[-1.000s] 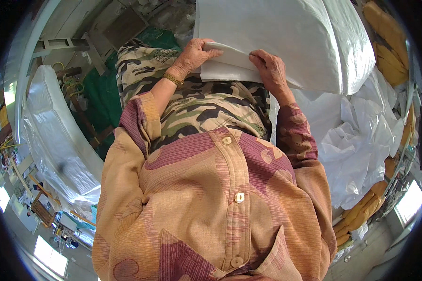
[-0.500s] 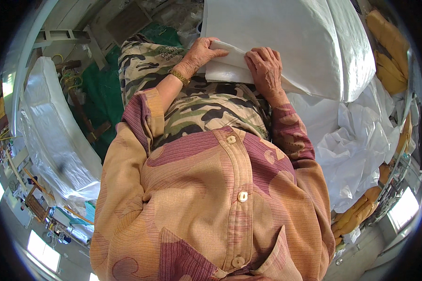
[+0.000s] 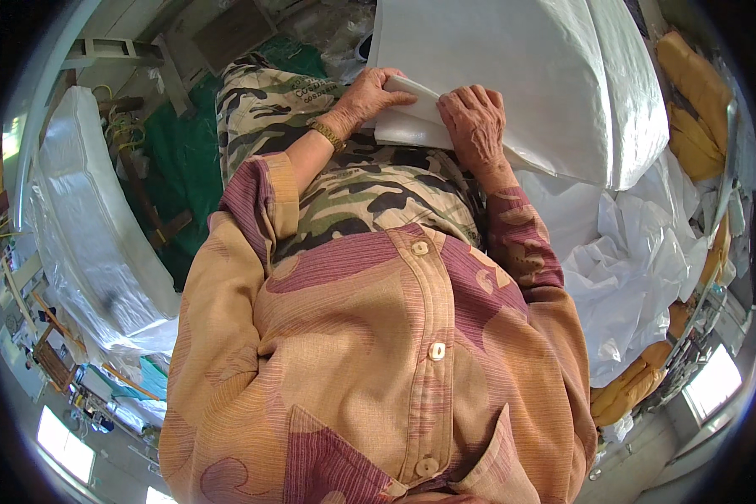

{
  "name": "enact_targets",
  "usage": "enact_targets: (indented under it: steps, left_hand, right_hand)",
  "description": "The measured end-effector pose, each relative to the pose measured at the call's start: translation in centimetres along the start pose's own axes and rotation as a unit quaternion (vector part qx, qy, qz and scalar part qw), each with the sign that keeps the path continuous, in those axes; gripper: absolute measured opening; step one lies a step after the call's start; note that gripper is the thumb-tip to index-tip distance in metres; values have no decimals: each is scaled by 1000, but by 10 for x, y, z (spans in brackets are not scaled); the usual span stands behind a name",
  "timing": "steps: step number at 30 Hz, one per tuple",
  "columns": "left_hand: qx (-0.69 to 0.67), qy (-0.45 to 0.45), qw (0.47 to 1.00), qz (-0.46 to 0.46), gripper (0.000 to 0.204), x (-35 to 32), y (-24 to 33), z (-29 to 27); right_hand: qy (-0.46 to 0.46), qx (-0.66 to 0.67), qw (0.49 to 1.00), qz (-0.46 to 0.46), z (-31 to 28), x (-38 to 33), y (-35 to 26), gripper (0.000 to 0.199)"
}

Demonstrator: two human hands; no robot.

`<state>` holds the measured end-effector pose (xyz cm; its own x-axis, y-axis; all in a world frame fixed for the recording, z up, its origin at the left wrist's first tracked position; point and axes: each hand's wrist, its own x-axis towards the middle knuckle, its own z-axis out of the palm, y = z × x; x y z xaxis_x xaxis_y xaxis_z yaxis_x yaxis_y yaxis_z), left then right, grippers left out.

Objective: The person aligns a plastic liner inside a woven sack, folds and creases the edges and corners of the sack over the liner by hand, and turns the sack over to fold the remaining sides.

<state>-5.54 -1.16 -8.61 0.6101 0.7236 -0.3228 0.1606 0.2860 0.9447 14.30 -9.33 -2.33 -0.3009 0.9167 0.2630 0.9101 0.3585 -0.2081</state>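
A large white woven sack (image 3: 529, 67) lies across my lap, over camouflage trousers (image 3: 370, 185). My left hand (image 3: 370, 92), with a gold bracelet at the wrist, grips the sack's folded near edge, fingers curled over it. My right hand (image 3: 476, 122) presses flat on the same folded edge a little to the right, fingers spread over the white material. The two hands are close together at the sack's lower corner. My orange and maroon buttoned shirt (image 3: 395, 353) fills the lower picture.
A heap of crumpled white plastic sheets (image 3: 638, 269) lies at my right, with yellow-orange bundles (image 3: 697, 92) behind and below it. A long white wrapped bundle (image 3: 84, 227) lies at my left beside green cloth (image 3: 176, 160).
My right hand has slid left along the folded edge toward my left hand. The sack's edge has drawn closer in to my lap.
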Motion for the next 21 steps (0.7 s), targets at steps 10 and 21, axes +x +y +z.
enact_targets:
  steps: [10,21]
  left_hand:
    - [1,-5,1000,11,16,0,-4,-1]
    - [-56,-11,997,51,20,5,-13,3]
  right_hand:
    - [-31,19,999,5,-2,13,-6,9]
    - [-71,-38,996,23,6,29,-17,8]
